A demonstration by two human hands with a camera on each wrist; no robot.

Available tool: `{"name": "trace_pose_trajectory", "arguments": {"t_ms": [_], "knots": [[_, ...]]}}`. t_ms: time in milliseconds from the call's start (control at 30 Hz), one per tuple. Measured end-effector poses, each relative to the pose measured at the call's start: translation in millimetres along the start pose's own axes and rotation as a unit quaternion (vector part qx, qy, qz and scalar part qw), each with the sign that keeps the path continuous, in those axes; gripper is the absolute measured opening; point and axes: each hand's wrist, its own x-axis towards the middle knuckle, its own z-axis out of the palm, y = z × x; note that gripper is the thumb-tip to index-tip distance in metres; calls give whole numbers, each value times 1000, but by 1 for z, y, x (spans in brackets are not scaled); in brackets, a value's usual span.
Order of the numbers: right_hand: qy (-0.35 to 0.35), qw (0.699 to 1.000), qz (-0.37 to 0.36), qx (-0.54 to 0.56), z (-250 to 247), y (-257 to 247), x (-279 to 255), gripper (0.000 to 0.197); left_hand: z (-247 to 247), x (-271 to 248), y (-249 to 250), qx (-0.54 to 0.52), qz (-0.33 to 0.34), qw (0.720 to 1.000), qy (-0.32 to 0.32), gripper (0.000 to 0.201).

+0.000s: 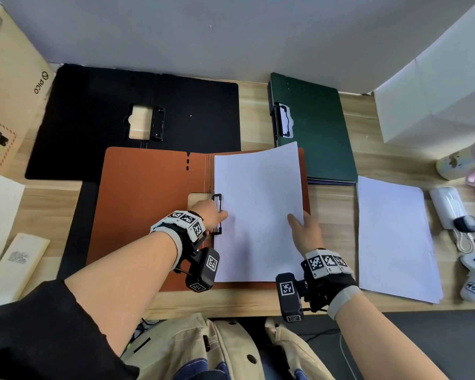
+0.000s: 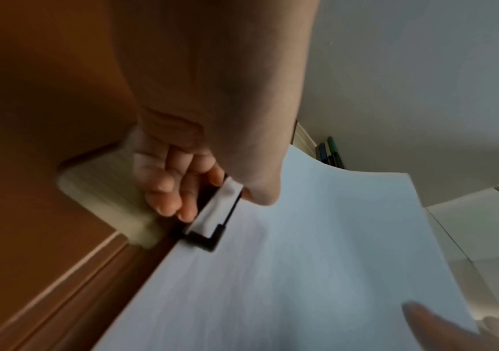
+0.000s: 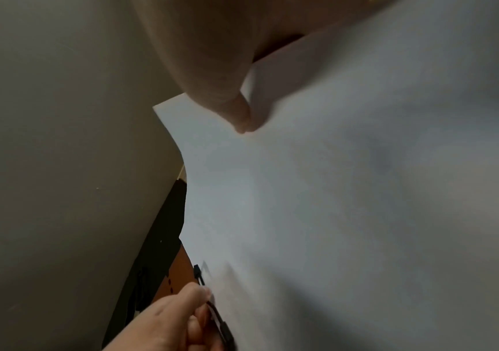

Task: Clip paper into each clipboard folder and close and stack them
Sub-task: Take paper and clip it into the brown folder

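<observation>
Head view: a white paper sheet [image 1: 258, 212] lies on the right half of the open orange clipboard folder [image 1: 146, 204] at the near centre of the desk [image 1: 332, 204], its left edge at the black clip [image 1: 217, 213]. The left hand [image 1: 207, 215] pinches the clip, thumb above and fingers [image 2: 170, 190] curled beneath, apparently levering it up to admit the sheet. The right hand [image 1: 305, 231] pinches the sheet's right edge, thumb on top, bowing its far corner upward, probably to feed it leftward. Three folders are counted: orange, open black [image 1: 137, 122] far left, and closed green [image 1: 316, 127] far right. One spare paper stack [image 1: 395, 242] lies at right.
</observation>
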Motion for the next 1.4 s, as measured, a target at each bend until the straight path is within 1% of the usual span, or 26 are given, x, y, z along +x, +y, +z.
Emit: {"name": "trace_pose_trajectory", "arguments": {"t_ms": [67, 100, 133, 167, 200, 267, 333, 400, 433, 500, 567, 633, 733, 800, 833, 933, 1000, 1033, 1067, 1100, 1133, 1200, 1267, 1333, 1400], "knots": [[50, 999, -13, 13, -10, 5, 0, 19, 3, -1, 3, 19, -6, 1000, 22, 38], [79, 996, -14, 28, -15, 10, 1, 19, 5, -1, 4, 31, -9, 999, 32, 37], [106, 994, -13, 39, -20, 12, 0, 23, 7, -1, 3, 39, -12, 998, 44, 36], [117, 992, -3, 45, -25, 17, -1, 28, 9, -3, 2, 43, -15, 997, 58, 34], [110, 993, 8, 49, -31, 22, -3, 32, 12, -5, 2, 43, -16, 996, 71, 32], [44, 998, 38, 33, -37, 41, -5, 34, 14, -10, 2, 27, -22, 995, 95, 29], [-57, 993, 95, 39, -39, 59, -7, 32, 14, -15, 1, -11, -40, 993, 110, 37], [-117, 976, 140, 120, -40, 70, -12, 42, 14, -19, 0, -85, -51, 988, 118, 43], [-125, 967, 143, 169, -40, 70, -16, 41, 13, -23, 1, -135, -50, 982, 119, 43], [-128, 960, 113, 221, -43, 64, -18, 32, 11, -31, 8, -251, -49, 962, 101, 40], [-101, 968, 71, 218, -49, 53, -18, 34, 5, -46, 19, -343, -53, 935, 68, 38], [-76, 971, 44, 222, -56, 44, -12, 40, -3, -62, 27, -390, -33, 920, 11, 40], [-32, 964, 30, 261, -74, 28, -2, 41, -11, -81, 36, -408, 8, 910, -74, 45], [-17, 959, 14, 282, -87, 20, 5, 41, -14, -92, 44, -410, 24, 906, -104, 50], [-10, 957, 19, 288, -91, 18, 9, 43, -15, -97, 49, -403, 27, 908, -116, 52], [5, 950, 33, 312, -104, 22, 21, 46, -8, -106, 58, -360, 20, 917, -168, 61], [13, 948, 60, 313, -111, 29, 28, 45, 1, -107, 57, -332, -7, 921, -204, 71], [11, 948, 74, 309, -114, 32, 28, 45, 7, -107, 56, -322, -24, 922, -211, 77], [8, 948, 79, 308, -116, 35, 28, 45, 14, -105, 55, -319, -41, 924, -206, 83], [6, 949, 86, 304, -119, 39, 27, 45, 21, -103, 54, -325, -59, 925, -186, 86], [7, 950, 95, 297, -120, 44, 28, 46, 29, -101, 51, -345, -76, 923, -154, 85], [12, 955, 109, 277, -120, 52, 26, 46, 46, -97, 47, -401, -98, 907, -86, 77], [17, 954, 121, 272, -117, 62, 26, 44, 60, -95, 46, -432, -91, 896, -39, 66], [23, 956, 124, 263, -114, 66, 27, 38, 71, -91, 45, -451, -68, 890, 15, 54], [20, 961, 129, 246, -112, 67, 26, 45, 76, -87, 45, -486, -41, 870, 69, 48]]}}
